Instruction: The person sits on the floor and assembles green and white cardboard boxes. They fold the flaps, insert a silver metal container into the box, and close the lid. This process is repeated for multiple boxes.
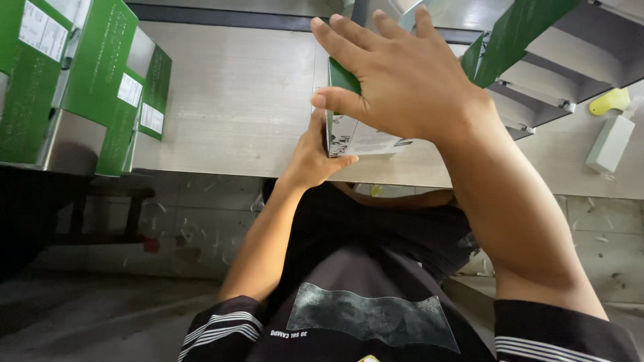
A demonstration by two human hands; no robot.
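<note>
A small green and white carton (359, 139) stands at the near edge of a pale wooden table (235, 100). My left hand (316, 155) grips the carton's near left side from below, thumb against its front face. My right hand (396, 74) lies flat over the carton's top with fingers spread and pointing left, covering most of it. The carton's far side is hidden under my right hand.
Green and silver flat cartons (80, 87) stand stacked at the table's left end. More green cartons and grey trays (543, 47) sit at the upper right. A yellow object (609, 100) and a pale block (609, 144) lie at the right. Tiled floor shows below the table.
</note>
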